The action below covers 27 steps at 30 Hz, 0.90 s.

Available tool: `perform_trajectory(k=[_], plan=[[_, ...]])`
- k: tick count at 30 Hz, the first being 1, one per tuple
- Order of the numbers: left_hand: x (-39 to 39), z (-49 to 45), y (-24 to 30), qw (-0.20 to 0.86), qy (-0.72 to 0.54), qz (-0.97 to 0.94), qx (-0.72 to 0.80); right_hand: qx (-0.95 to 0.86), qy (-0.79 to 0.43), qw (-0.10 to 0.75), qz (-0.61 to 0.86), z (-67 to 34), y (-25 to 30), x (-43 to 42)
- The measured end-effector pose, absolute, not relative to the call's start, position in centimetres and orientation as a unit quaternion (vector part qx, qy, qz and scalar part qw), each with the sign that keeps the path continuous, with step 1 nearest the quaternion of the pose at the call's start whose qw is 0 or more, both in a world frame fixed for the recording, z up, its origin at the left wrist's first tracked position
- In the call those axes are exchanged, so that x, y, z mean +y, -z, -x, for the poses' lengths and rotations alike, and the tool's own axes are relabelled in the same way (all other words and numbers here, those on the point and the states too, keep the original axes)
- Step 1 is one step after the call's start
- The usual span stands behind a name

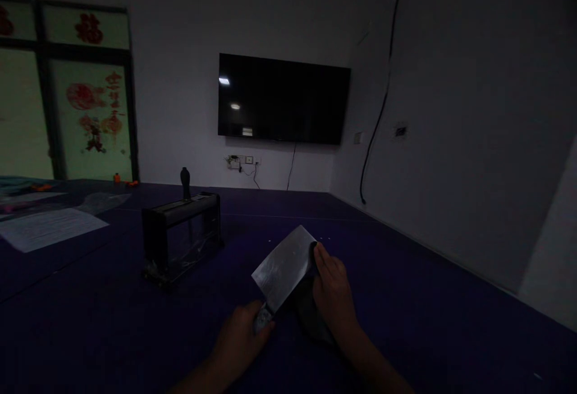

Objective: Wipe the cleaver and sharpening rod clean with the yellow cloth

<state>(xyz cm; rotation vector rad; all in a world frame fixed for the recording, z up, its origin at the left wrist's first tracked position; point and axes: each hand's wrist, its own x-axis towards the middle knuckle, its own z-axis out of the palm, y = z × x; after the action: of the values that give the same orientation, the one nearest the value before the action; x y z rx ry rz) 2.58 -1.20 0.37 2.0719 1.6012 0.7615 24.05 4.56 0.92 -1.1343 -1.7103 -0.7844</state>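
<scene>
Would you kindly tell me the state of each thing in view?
Cleaver: tilted, held by its handle.
Left hand: closed around the handle.
Right hand: fingers on something dark at the blade's edge.
TV: screen dark, with reflections.
Vase-shaped piece: upright.
Frame: standing upright.
Sheet: lying flat.
Cable: hanging down.

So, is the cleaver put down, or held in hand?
Held: the left hand grips the handle of the cleaver, and the right hand is at its far end.

Left of cleaver: stand; farther left: paper sheet. Behind cleaver: television on wall. At cleaver's near end: left hand; at right edge: right hand.
</scene>
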Motion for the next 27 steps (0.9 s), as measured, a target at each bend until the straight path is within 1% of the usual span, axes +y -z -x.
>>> perform_trajectory(k=[10,27], plan=[[-1.69,-2.57,-0.84,0.201,-0.271,-0.746,0.574,-0.690,0.298,0.465,0.468,-24.13,-0.96,4.47],[-1.18,-2.16,-0.60,0.218,-0.254,-0.762,0.554,-0.676,0.287,0.510,0.448,-24.32,-1.26,4.74]])
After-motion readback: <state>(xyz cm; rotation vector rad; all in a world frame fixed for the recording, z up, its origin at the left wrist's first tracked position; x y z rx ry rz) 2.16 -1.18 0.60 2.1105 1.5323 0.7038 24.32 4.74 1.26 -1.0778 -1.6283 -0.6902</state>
